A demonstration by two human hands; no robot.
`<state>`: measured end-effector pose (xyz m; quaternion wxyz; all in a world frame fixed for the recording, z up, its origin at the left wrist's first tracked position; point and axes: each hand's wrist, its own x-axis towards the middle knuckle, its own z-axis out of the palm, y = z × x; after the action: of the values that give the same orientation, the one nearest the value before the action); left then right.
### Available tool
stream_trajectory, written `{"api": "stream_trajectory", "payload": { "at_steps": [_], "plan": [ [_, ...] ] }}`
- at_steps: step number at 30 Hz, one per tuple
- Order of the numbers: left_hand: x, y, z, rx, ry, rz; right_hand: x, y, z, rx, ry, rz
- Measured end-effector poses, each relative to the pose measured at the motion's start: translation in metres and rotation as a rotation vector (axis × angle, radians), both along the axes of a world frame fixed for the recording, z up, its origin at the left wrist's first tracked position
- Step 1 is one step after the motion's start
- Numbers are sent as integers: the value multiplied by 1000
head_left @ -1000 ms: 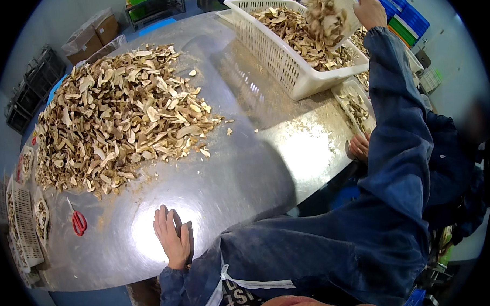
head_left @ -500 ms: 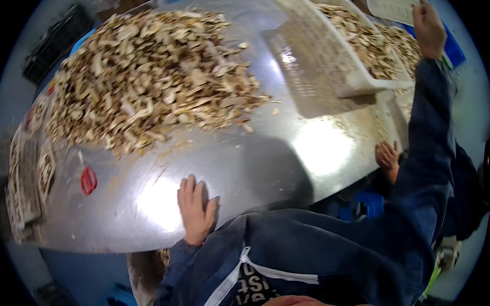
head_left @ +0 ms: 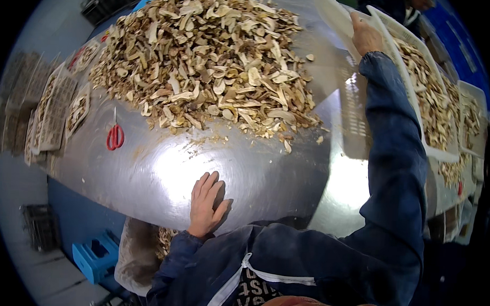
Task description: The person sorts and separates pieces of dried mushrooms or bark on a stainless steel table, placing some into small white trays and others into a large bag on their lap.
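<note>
My left hand (head_left: 204, 205) lies flat on the steel table (head_left: 271, 181) close to its near edge, fingers stretched out and holding nothing. At the upper right my right arm reaches far forward, and my right hand (head_left: 366, 36) is closed on the edge of a white plastic basket (head_left: 336, 17), tilted above the table. What is inside that basket cannot be seen. Beyond my left hand spreads a big heap of dried mushroom slices (head_left: 210, 65). Just right of my right hand stands a long white crate (head_left: 407, 77) filled with more slices.
Red-handled scissors (head_left: 115, 136) lie left of the heap. White baskets of slices (head_left: 57, 111) line the table's left end. A blue plastic stool (head_left: 97, 256) and a pale sack (head_left: 136, 251) are below the near edge. Another person (head_left: 393, 6) is at the far right.
My right hand has brought the white basket leftward over the table. The view has turned to the right. My left hand stays resting on the table.
</note>
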<state>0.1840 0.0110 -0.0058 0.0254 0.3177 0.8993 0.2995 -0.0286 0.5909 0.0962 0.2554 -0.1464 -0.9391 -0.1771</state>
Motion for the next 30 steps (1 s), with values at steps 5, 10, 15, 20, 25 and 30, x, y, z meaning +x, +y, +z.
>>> {"api": "stream_trajectory", "payload": {
  "at_steps": [5, 10, 15, 20, 25, 30],
  "plan": [
    [0, -1, 2, -21, -7, 43, -84, 5, -37, -17, 16, 82],
    [-1, 4, 8, -49, -41, 62, -166, -6, -58, -38, 78, 237],
    [3, 4, 7, -56, -51, 88, -212, -64, -55, -198, 3, 378],
    [-4, 7, 8, -17, -39, 46, -204, -72, -42, -72, -86, 487],
    [2, -1, 0, 32, -2, 49, -112, -104, -16, -127, -43, 674],
    [3, 5, -2, 44, 42, 35, 1, -166, 2, -148, -62, 480]
  ]
}}
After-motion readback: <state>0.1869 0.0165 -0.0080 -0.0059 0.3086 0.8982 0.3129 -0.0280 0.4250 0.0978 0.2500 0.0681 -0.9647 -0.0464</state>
